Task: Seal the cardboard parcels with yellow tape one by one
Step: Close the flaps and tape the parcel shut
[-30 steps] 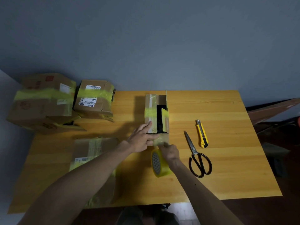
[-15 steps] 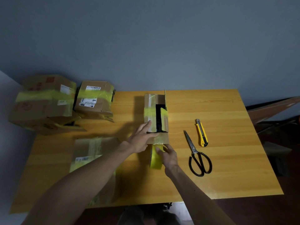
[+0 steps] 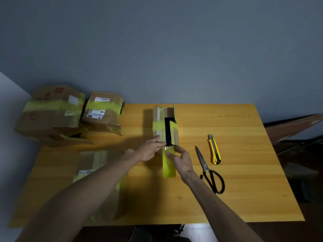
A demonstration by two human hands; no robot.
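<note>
Right hand (image 3: 182, 160) rose to pinch yellow tape (image 3: 168, 167) at the gaping parcel (image 3: 158, 123); left hand (image 3: 148, 150) presses flat.

Smooth, lightly sheened wood on the bench (image 3: 244, 189). Matt brown cardboard, creased, on the open parcel (image 3: 158, 117) and the stacked parcels (image 3: 52, 117). Glossy yellow plastic film for the tape (image 3: 168, 168). Dull grey metal blades on the scissors (image 3: 204, 163); yellow plastic on the knife (image 3: 214, 150).
</note>
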